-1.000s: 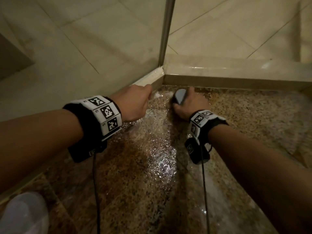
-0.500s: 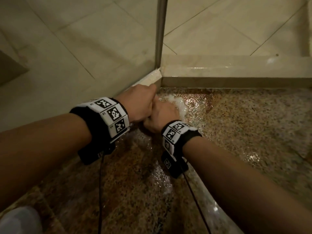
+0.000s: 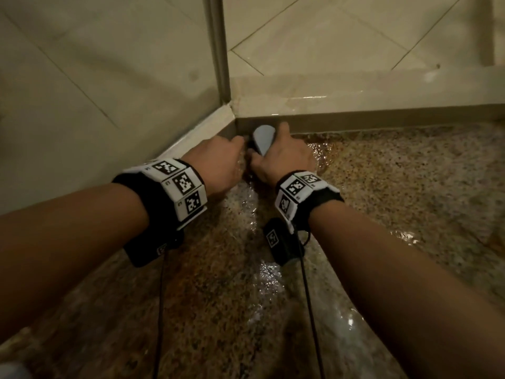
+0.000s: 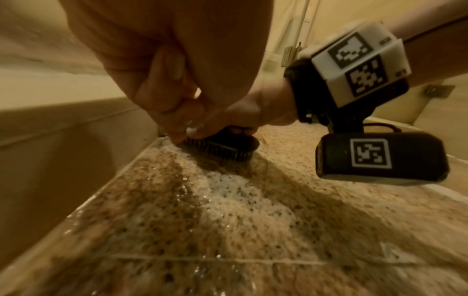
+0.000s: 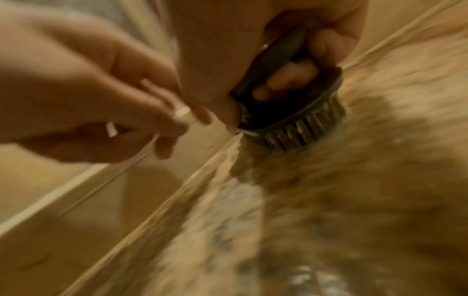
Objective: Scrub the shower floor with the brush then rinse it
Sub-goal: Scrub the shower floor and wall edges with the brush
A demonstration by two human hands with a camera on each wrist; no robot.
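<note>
Brush [image 3: 261,138], bristles on wet floor [image 3: 382,192] at corner, gripped by right hand [image 3: 281,157]; left hand [image 3: 218,165] alongside, fingers loosely curled, empty.

- Brush [image 3: 261,138]: dark round base, pale grey handle top, bristles down on the floor in the corner.
- Shower floor [image 3: 410,187]: speckled brown stone, wet, foamy.

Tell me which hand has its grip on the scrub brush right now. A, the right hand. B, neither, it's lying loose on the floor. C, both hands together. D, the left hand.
A: the right hand has its fingers curled through the handle of the brush, bristles down on the wet shower floor in the corner, while the left hand beside it holds nothing.
</note>
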